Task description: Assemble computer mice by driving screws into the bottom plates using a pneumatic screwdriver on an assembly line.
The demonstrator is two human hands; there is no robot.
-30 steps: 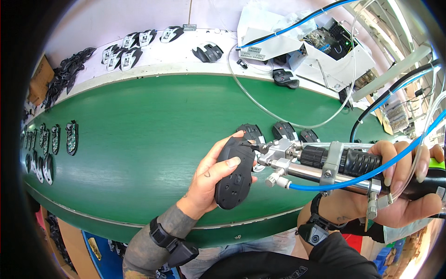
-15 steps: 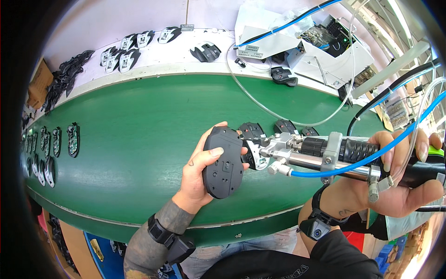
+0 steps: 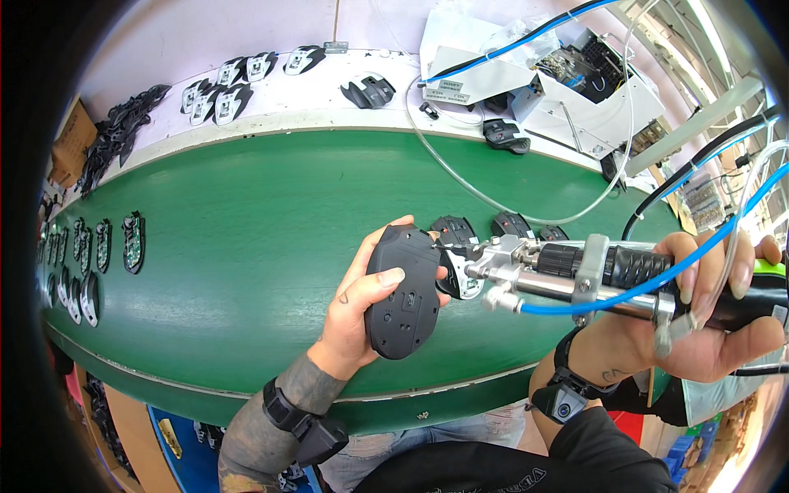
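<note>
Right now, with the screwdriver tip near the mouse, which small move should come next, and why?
Probably press the pneumatic screwdriver tip straight into the screw hole: the left hand holds the black mouse underside up, with the bit at its upper edge.

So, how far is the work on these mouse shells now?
Done: hard to tell. In hand: the left hand holds a black shell underside up; the right hand holds the driver, tip at the shell's top edge. Left: shells wait behind on the belt.
</note>
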